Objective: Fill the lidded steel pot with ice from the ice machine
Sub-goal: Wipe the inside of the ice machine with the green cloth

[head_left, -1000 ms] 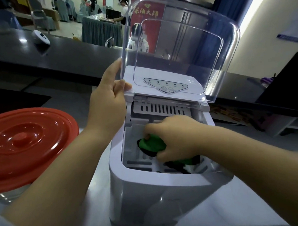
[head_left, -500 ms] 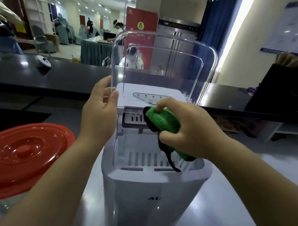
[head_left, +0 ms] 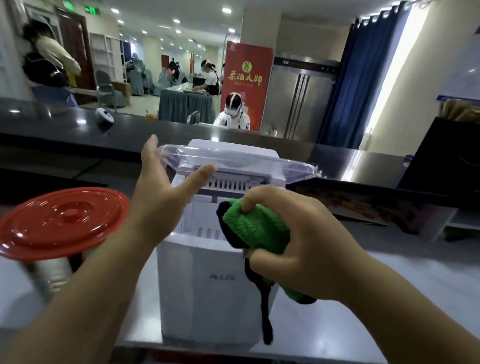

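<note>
A white ice machine (head_left: pixel 201 284) stands on the counter in front of me. Its clear plastic lid (head_left: pixel 261 163) hangs nearly level, partway down over the bin. My left hand (head_left: pixel 161 195) is spread with straight fingers at the lid's left edge, thumb pointing toward the machine. My right hand (head_left: pixel 294 239) grips a green cloth with black trim (head_left: pixel 253 226) in front of the machine's open top. The steel pot (head_left: pixel 50 272) stands to the left, covered by its red lid (head_left: pixel 58 220). No ice shows in the bin.
The grey counter (head_left: pixel 365 311) continues to the right of the machine. A dark raised ledge (head_left: pixel 57 129) runs behind it, with a black box (head_left: pixel 454 163) at the far right. People sit and stand in the hall beyond.
My right hand lifted the green cloth out of the bin and drew it toward me. The clear lid swung down from upright to nearly level, and my left hand let go of it and spread.
</note>
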The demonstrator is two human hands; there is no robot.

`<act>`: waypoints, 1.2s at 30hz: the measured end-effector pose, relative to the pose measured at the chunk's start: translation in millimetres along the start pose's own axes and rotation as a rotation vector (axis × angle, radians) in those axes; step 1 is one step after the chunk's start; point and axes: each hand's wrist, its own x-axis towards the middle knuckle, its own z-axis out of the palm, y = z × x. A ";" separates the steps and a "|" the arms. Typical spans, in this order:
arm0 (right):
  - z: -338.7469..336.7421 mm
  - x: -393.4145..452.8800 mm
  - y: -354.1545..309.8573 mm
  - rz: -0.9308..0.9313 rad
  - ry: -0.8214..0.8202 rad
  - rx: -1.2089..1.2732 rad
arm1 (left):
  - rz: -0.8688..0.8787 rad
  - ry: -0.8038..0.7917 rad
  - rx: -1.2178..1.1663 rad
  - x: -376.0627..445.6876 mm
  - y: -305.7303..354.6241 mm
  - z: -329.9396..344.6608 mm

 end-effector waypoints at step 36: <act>-16.7 -86.3 58.4 0.372 0.288 0.074 | 0.269 -0.242 0.062 -95.9 54.8 108.9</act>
